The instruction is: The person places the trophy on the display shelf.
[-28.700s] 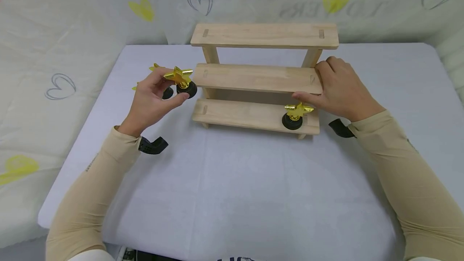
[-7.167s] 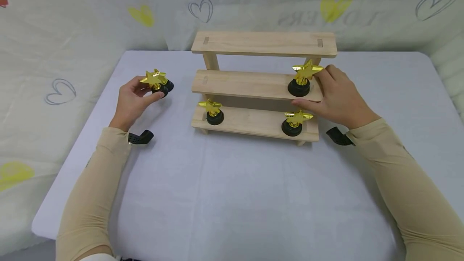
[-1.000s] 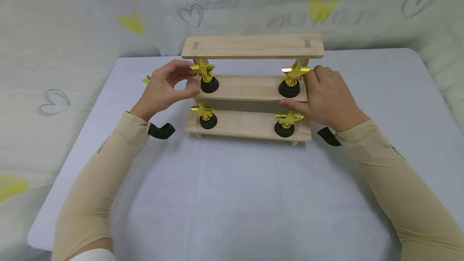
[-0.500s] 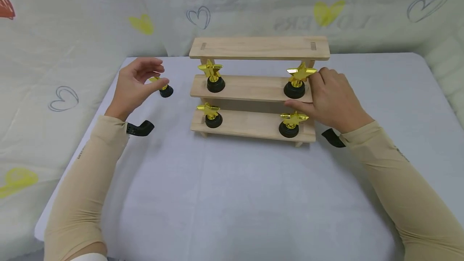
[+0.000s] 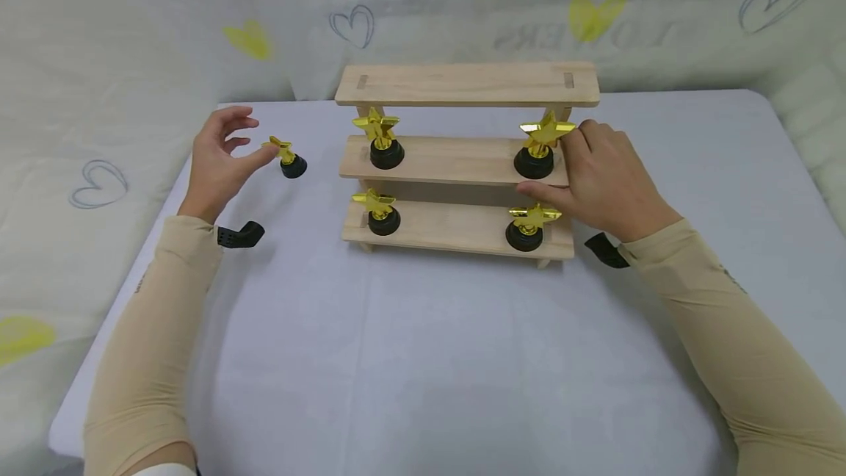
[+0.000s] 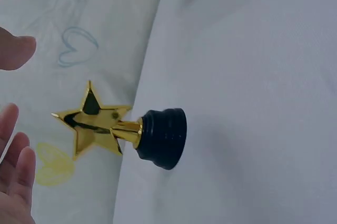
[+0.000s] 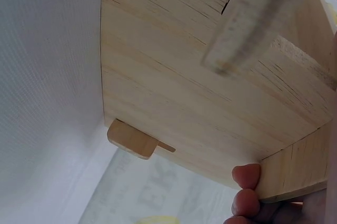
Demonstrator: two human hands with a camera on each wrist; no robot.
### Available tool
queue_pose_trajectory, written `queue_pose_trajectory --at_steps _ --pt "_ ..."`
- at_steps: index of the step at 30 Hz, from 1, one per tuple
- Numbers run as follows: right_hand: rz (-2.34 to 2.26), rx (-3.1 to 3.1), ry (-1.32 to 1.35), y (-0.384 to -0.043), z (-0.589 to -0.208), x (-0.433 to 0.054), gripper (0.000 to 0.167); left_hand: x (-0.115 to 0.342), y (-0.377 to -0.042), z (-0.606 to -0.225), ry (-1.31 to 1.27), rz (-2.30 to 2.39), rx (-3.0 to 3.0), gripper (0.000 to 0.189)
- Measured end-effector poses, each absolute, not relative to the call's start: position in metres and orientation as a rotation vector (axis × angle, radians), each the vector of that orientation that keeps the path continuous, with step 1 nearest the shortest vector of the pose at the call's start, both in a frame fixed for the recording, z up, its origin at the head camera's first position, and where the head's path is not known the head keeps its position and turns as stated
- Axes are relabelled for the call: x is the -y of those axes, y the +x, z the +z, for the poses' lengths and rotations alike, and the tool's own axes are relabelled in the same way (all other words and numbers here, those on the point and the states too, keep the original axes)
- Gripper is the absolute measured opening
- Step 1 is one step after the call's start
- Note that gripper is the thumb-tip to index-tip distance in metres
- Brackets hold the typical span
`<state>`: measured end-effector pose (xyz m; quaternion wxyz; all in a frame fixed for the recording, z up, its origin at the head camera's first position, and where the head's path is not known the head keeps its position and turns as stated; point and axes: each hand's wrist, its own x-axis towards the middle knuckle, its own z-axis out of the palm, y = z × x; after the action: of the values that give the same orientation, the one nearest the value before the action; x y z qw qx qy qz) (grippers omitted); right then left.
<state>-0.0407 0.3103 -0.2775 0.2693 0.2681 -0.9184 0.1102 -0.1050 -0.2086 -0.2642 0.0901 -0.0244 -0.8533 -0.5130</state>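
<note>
My left hand (image 5: 221, 160) is spread beside a gold star trophy (image 5: 288, 160) that stands upright on the table at the left. In the left wrist view the star (image 6: 97, 124) faces the gap between thumb and fingers, its black base on the cloth. My right hand (image 5: 604, 178) grips the right end of the middle tier of a three-tier wooden shelf (image 5: 456, 159), fingertips (image 7: 246, 175) curled round the board's edge. Two trophies stand on the middle tier, left (image 5: 386, 153) and right (image 5: 534, 161). Two more stand on the bottom tier, left (image 5: 383, 220) and right (image 5: 524, 235).
The shelf's top tier (image 5: 465, 84) is bare wood and stands near the table's back edge. A patterned curtain (image 5: 463, 6) hangs behind and at the left. White cloth covers the table (image 5: 423, 358). A dark wrist mount (image 5: 241, 235) sticks out below the left hand.
Over the earlier frames, trophies were set on the bottom and middle tiers. Since a second ago, my left hand has left the middle tier's left trophy and moved left. My right hand stays put.
</note>
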Motion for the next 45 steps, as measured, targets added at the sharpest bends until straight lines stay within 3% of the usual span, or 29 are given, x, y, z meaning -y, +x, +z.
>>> queue_pose_trajectory --at_steps 24,45 --pt "0.339 2.528 0.724 -0.028 -0.271 -0.312 0.105 0.215 -0.115 -0.313 0.148 -1.575 2.737 0.082" --pt "0.356 2.54 0.739 -0.024 -0.266 -0.312 0.107 0.218 -0.096 -0.324 0.095 -1.796 2.604 0.074"
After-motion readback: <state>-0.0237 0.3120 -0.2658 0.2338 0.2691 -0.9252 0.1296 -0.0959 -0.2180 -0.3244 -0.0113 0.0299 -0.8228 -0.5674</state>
